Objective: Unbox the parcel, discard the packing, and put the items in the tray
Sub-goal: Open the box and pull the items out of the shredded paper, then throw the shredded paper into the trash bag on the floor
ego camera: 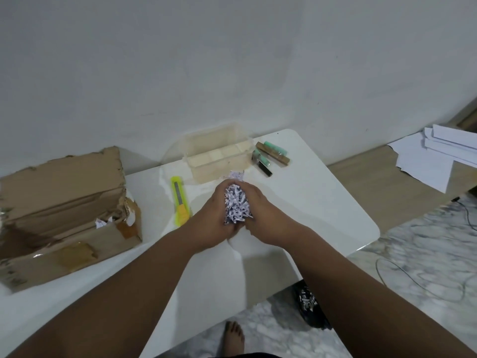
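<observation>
Head view: left hand (212, 220) and right hand (261, 216) meet above the table (309, 202). Fingers of both curl around one wad of shredded paper (236, 204).

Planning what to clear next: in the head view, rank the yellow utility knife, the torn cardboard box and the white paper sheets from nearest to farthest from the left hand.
1. The yellow utility knife, just left of the left hand.
2. The cardboard box, at the table's left end.
3. The white paper sheets, beyond the table, far right.

White wall (232, 60); white table (322, 202) against it; grey marbled floor (426, 254); wooden strip (374, 182) right.
</observation>
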